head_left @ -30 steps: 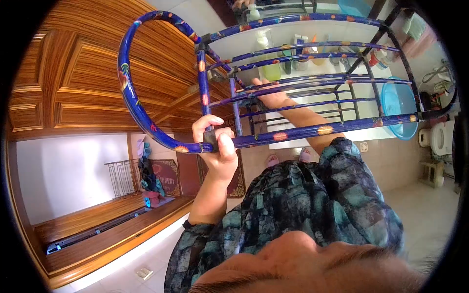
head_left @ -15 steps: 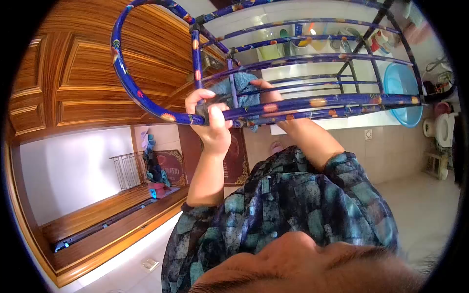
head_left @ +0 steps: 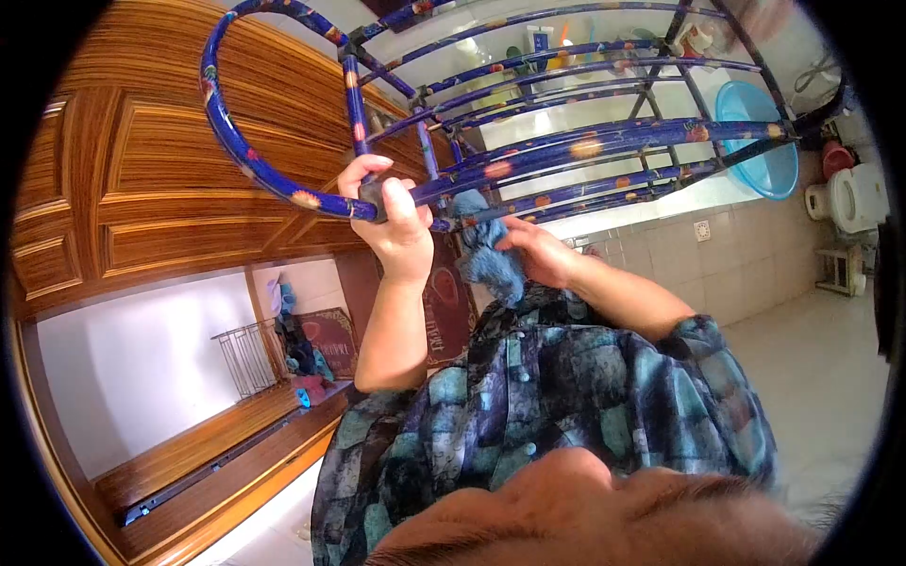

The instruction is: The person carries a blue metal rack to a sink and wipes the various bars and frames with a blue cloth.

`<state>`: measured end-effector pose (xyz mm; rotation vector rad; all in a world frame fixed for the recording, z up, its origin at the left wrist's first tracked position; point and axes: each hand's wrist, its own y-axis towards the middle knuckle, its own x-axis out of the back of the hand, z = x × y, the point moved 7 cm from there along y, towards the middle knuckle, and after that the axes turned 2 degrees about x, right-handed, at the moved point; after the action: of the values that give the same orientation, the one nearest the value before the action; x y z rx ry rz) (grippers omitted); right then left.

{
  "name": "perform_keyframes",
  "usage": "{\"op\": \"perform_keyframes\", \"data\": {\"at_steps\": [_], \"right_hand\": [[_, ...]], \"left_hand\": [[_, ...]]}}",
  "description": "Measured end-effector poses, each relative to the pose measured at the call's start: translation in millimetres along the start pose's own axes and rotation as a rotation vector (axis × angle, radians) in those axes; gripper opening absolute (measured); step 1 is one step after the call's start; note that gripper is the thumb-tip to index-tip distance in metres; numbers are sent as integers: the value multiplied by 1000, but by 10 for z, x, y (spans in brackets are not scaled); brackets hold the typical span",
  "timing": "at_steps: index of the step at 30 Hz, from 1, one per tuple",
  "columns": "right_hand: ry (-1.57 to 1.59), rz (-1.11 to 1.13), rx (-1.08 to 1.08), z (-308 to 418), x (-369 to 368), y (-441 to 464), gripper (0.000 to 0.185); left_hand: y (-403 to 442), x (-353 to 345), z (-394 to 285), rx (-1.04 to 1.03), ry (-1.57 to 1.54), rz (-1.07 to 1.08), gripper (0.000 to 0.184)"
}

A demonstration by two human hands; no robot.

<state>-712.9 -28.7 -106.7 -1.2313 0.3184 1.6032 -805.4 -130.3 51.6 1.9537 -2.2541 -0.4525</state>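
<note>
A rack of blue flower-patterned tubes [head_left: 585, 149] with dark joints is held up in front of me, tilted on its side. My left hand [head_left: 392, 217] grips its near corner joint, thumb on top and fingers curled around the tube. Just right of it, my right hand [head_left: 538, 250] pinches a blue cloth [head_left: 495, 264]. The cloth hangs below the lower tubes, its upper part against one of them. Some right fingertips are hidden behind the cloth.
Behind the rack is a white counter [head_left: 604, 219] with bottles and cups, and a light blue basin [head_left: 763, 174] on it. Wooden panelled doors [head_left: 189, 179] fill the left. A white toilet [head_left: 857, 200] and small stool [head_left: 838, 271] stand far right.
My right hand has come down and out from among the tubes with the cloth, which now hangs lower. The rack has shifted slightly up and left, with my left hand still on its corner.
</note>
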Motion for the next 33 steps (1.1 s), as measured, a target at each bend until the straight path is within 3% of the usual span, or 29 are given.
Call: {"op": "perform_keyframes", "data": {"at_steps": [2, 4, 5, 6, 8, 9, 10, 12, 15, 18, 19, 20, 22, 23, 28, 30, 32, 33], "right_hand": [[-60, 41, 153, 46, -89, -180, 46], [-503, 5, 274, 272, -286, -479, 45], [-735, -18, 470, 380, -416, -592, 44], [-1264, -40, 875, 628, -713, -736, 44], [-1601, -231, 1027, 745, -1068, -707, 38], [-1823, -311, 1068, 736, -1111, -553, 34], [-1959, -309, 891, 707, -947, -254, 36], [-2147, -361, 861, 637, -896, -78, 32], [-2241, -311, 974, 574, -875, -236, 28], [-2357, -176, 960, 405, -820, -375, 29], [-2317, -66, 960, 305, -786, -426, 28], [-2294, 21, 787, 68, -620, -412, 37], [-2103, 8, 548, -27, -386, -482, 48], [-1822, -66, 380, 55, -273, -514, 54], [-1173, -206, 751, 778, -522, -700, 45], [-685, -364, 800, 1035, -577, -779, 34], [-822, -406, 888, 1148, -706, -737, 29], [-889, -428, 933, 1210, -757, -689, 27]], "left_hand": [[11, -29, -17, -10, -18, 13, 31], [10, -35, -20, -12, -20, 22, 30], [2, -48, -20, -6, -44, 33, 29], [2, -32, -18, -40, -16, 22, 28], [32, -5, 10, -109, 41, 6, 26], [-2, -90, -35, -8, -71, 22, 24], [54, -129, 41, 1, -56, 7, 23], [99, -127, 95, 23, -33, -26, 23], [115, -122, 124, -124, 110, 35, 20], [133, -90, 185, -141, 150, 43, 20], [155, -87, 203, -121, 136, 39, 20], [160, -82, 195, -111, 126, 44, 21], [173, -87, 181, -104, 106, 61, 22], [180, -104, 183, -109, 95, 64, 22], [179, -63, 172, -106, 106, 66, 22], [185, -73, 159, -87, 58, 54, 21], [140, -65, 157, -15, -16, 40, 23], [161, -58, 126, -90, 31, 16, 23]]}}
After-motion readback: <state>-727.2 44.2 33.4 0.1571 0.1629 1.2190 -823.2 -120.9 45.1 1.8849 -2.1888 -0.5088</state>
